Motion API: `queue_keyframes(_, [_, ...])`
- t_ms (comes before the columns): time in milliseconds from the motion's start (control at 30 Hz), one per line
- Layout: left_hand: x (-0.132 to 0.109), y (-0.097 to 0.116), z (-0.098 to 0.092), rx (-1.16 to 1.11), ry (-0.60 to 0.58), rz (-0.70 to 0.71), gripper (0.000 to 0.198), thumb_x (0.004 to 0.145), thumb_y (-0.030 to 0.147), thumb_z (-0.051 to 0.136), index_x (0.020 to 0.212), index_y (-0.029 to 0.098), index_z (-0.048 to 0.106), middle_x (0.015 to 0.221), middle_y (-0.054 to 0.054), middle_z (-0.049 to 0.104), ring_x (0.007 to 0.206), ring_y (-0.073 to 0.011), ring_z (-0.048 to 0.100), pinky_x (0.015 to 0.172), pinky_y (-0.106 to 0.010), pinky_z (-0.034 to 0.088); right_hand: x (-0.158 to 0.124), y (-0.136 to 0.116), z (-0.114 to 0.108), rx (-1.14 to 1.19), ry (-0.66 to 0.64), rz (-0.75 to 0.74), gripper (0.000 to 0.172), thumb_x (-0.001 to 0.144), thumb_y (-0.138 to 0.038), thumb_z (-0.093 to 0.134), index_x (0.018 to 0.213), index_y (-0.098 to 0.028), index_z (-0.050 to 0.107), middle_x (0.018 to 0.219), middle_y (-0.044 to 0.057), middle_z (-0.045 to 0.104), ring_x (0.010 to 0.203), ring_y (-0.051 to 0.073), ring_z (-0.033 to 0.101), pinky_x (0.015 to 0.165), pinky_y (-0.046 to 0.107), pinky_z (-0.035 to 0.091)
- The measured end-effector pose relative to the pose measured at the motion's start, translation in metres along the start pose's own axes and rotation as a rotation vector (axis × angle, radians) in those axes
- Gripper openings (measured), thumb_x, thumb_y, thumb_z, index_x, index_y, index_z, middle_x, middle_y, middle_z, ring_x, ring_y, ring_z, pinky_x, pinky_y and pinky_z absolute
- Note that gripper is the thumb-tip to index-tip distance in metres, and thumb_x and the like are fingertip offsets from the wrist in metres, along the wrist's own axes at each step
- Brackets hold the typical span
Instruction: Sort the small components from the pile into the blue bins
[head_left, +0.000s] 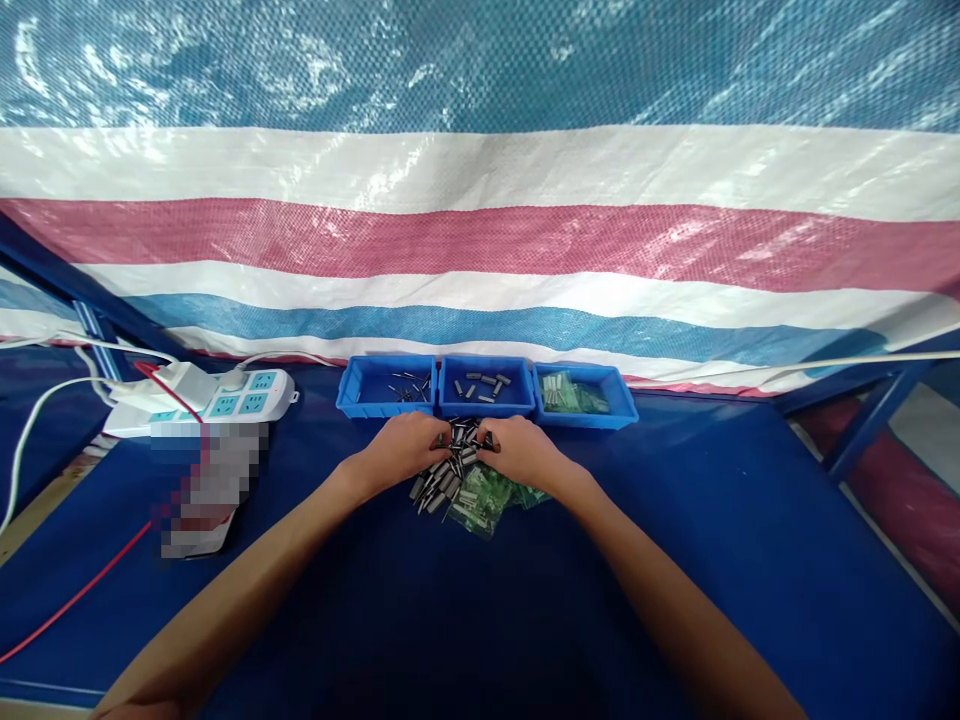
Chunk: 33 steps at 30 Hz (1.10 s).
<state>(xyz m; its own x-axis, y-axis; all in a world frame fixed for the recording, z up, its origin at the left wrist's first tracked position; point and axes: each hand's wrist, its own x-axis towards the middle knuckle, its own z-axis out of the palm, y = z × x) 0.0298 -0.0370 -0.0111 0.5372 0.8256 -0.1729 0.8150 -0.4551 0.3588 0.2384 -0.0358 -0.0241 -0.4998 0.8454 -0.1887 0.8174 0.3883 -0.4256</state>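
Observation:
A loose pile of small metal pins (436, 486), some thin and some thick, lies on the blue tabletop between my hands. My left hand (401, 447) reaches into the pile's upper left side, its fingers curled and closed. From the right, my right hand (523, 450) bends its fingers into the top of the same pile. What either hand grips is too small to make out. Green-tinted clear bags (481, 498) with pins inside lie against the pile, partly under my right hand.
Behind the pile stand three blue bins: the left bin (360, 388) has thin pins, the middle bin (450, 402) thicker pins, the right bin (621, 400) filled green bags. A power strip (259, 396), a red cable (120, 563) and a blurred flat object (214, 490) lie left.

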Motion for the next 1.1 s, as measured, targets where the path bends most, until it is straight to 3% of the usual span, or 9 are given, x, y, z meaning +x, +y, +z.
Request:
queue_keyframes(300, [0.0,0.001,-0.001,-0.014,-0.002,0.021,0.016,0.083,0.029,0.058,0.083,0.017,0.069,0.067,-0.004,0.064,0.062,-0.0178,0.056,0.057,-0.026,0.032,0.002,-0.002,0.005,0.033,0.008,-0.028,0.015,0.086,-0.024,0.056,0.079,-0.016,0.066,0.07,0.005,0.064,0.06,0.014,0.05,0.053,0.026,0.023])
queue_keyframes(533, [-0.002,0.002,-0.003,-0.035,0.036,0.017,0.019,0.084,0.031,0.056,0.085,0.017,0.069,0.068,-0.004,0.064,0.063,-0.0172,0.057,0.058,-0.026,0.035,-0.004,-0.008,-0.007,0.147,0.075,-0.072,0.015,0.086,-0.02,0.055,0.077,-0.014,0.064,0.061,0.001,0.06,0.056,0.012,0.046,0.054,0.024,0.025])
queue_keyframes(700, [-0.003,0.004,-0.004,-0.138,0.146,0.055,0.026,0.086,0.036,0.056,0.1,0.018,0.068,0.073,-0.002,0.063,0.065,-0.0157,0.056,0.058,-0.025,0.034,-0.009,-0.013,-0.012,0.235,0.103,-0.114,0.014,0.086,-0.018,0.053,0.075,-0.014,0.061,0.055,-0.002,0.053,0.053,0.01,0.043,0.054,0.023,0.025])
queue_keyframes(867, [-0.005,0.009,-0.009,-0.219,0.244,0.14,0.022,0.088,0.033,0.054,0.087,0.017,0.07,0.077,-0.003,0.063,0.063,-0.0124,0.051,0.06,-0.024,0.035,-0.014,-0.018,-0.017,0.303,0.12,-0.132,0.015,0.088,-0.02,0.051,0.078,-0.015,0.059,0.054,-0.004,0.048,0.052,0.009,0.041,0.054,0.023,0.025])
queue_keyframes(1100, [-0.009,0.017,-0.013,-0.374,0.476,0.155,0.022,0.089,0.032,0.057,0.081,0.016,0.069,0.07,-0.001,0.056,0.057,-0.0096,0.043,0.056,-0.024,0.033,-0.018,-0.023,-0.031,0.447,0.195,-0.122,0.018,0.095,-0.026,0.041,0.082,-0.017,0.051,0.056,-0.006,0.042,0.049,0.009,0.033,0.052,0.024,0.023])
